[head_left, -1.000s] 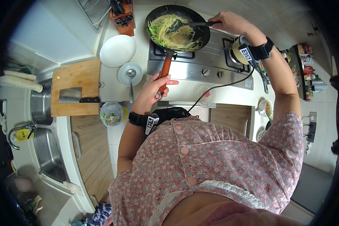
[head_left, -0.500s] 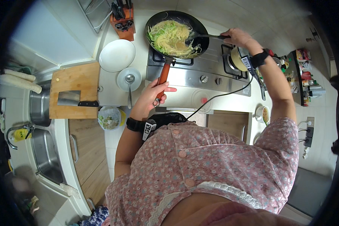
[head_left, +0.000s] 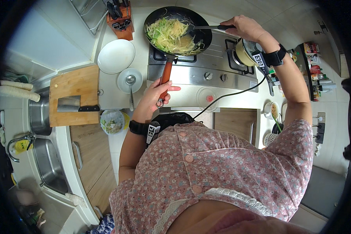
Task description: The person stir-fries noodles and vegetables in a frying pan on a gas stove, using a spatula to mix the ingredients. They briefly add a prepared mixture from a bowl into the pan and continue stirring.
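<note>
My left hand [head_left: 156, 93] is wrapped round the reddish-brown handle of a black wok [head_left: 205, 38], its index finger stretched out to the side. Pale and green vegetable shreds [head_left: 167, 35] fill the left and middle of the wok, with some liquid showing at the right. From the right, my right hand [head_left: 243, 28] grips the black handle of a spatula [head_left: 206, 27]. The spatula's blade is down among the shreds, partly hidden by them. The wok sits over the left burner of a steel gas stove [head_left: 195, 72].
A cream pot [head_left: 242, 54] stands on the right burner. Left of the stove are a white plate [head_left: 116, 56], a bowl [head_left: 124, 86] with a spoon, and a knife block [head_left: 121, 25]. A cleaver [head_left: 69, 104] lies on the cutting board [head_left: 75, 84]. A cable [head_left: 238, 94] crosses the counter front.
The spatula has shifted up and a little left, its handle now more level. Shreds have moved left and up, so more liquid shows. My left hand keeps its hold on the wok.
</note>
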Motion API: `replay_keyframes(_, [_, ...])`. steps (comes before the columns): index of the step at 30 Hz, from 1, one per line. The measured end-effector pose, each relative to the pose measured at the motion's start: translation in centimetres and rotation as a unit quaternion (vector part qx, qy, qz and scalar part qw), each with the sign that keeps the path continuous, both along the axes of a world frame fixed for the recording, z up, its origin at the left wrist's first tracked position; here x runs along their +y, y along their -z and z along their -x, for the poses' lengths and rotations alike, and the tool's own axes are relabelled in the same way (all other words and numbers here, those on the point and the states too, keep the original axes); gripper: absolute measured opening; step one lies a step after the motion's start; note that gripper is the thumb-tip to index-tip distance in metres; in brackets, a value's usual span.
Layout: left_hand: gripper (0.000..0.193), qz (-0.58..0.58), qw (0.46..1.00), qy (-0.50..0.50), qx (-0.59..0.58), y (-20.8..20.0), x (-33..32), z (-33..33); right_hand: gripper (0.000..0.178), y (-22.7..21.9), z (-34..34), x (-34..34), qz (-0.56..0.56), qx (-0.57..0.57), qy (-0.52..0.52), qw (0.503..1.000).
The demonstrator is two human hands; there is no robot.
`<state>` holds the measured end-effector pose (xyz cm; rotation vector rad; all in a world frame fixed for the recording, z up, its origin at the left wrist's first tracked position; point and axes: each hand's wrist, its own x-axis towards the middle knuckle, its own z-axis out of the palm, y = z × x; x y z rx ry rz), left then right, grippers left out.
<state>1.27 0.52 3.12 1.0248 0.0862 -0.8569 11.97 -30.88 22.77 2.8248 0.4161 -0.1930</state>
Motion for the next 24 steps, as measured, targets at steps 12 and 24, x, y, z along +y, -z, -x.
replay_keyframes(12, [0.029,0.022,1.0,-0.004,-0.002,0.4,0.1,-0.1,0.032,-1.7,0.5,2.2,-0.005,-0.007,-0.025,1.0])
replay_keyframes(24, [0.029,0.01,1.0,-0.003,0.005,0.4,-0.1,0.0,0.032,-0.4,-0.8,6.8,0.05,-0.065,-0.031,0.996])
